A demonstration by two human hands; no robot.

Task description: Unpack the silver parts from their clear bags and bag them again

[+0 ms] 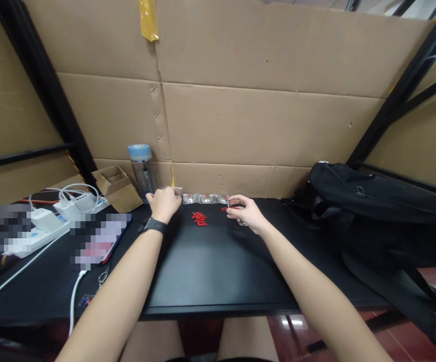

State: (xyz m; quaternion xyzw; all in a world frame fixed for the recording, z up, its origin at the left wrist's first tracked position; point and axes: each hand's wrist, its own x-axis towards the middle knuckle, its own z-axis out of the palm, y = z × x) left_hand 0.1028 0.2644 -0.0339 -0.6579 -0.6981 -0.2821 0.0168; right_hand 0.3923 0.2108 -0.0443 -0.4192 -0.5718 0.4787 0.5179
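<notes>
My left hand [165,203], with a dark band on the wrist, is at the back of the black table [218,271], close to the bottle. Its fingers curl downward and their tips are hidden; a clear plastic packet [176,189] shows just beyond them. My right hand [251,215] pinches a thin red cord [224,208] between thumb and fingers. Beneath that hand a small clear, shiny item [242,222] is partly covered. Between my hands lies a small pile of red cords [199,219]. Behind the pile sits a row of clear-wrapped round pieces [207,199] with red spots.
A blue-capped bottle [142,168] and an open cardboard box [118,188] stand at the back left. Nearer are a power strip [52,232], a phone [106,239] with a white cable, and a keyring [103,275]. On the right rests a black backpack [376,211]. Cardboard walls [233,125] enclose the table.
</notes>
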